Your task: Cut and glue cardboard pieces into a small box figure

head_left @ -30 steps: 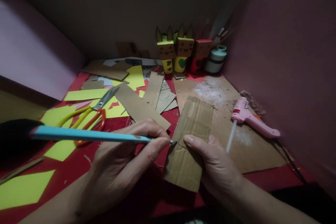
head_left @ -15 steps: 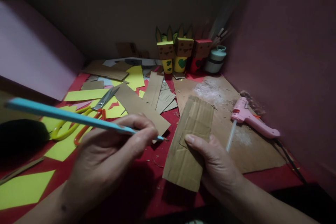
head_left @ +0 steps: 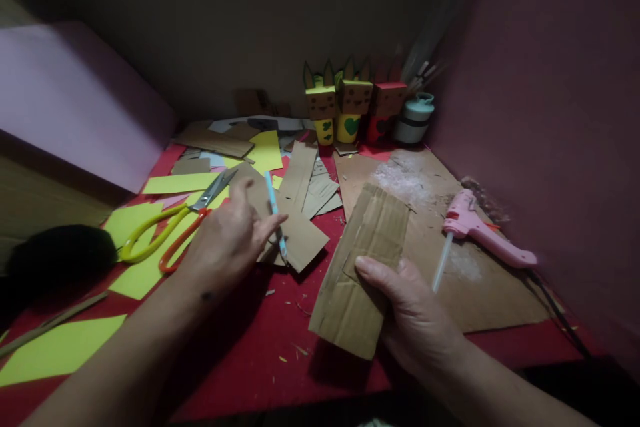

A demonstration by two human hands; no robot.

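My left hand [head_left: 225, 243] hovers over the red table [head_left: 260, 347] with its fingers loosely spread, and the blue pencil [head_left: 274, 203] lies against the fingertips on a brown cardboard strip [head_left: 303, 240]; I cannot tell whether they actually pinch it. My right hand [head_left: 413, 317] grips the creased cardboard piece [head_left: 367, 247] at its near edge, thumb pressed flat on top. Scissors [head_left: 170, 233] lie just left of the left hand, and a pink glue gun [head_left: 480, 233] lies to the right.
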